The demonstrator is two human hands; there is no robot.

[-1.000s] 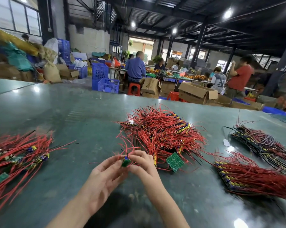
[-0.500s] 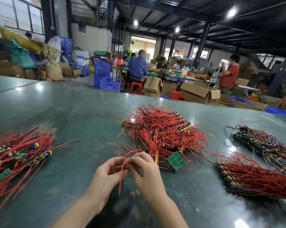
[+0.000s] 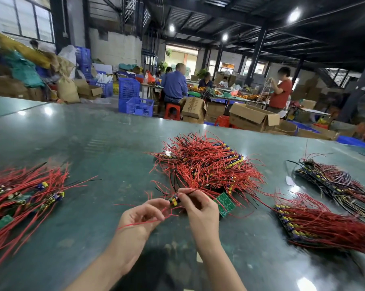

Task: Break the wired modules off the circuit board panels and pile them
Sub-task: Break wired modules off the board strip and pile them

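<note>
Above the green table (image 3: 76, 206), left hand (image 3: 139, 219) and right hand (image 3: 200, 208) both pinching one small wired module (image 3: 174, 200), red-wire heap (image 3: 206, 164) just beyond.

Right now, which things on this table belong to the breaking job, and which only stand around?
Job:
- small module, pinched by left hand and right hand
- middle pile of red-wired boards
- left pile
- panels at right
- green board

Around:
- blue crates
- cardboard boxes
- red stool
</note>
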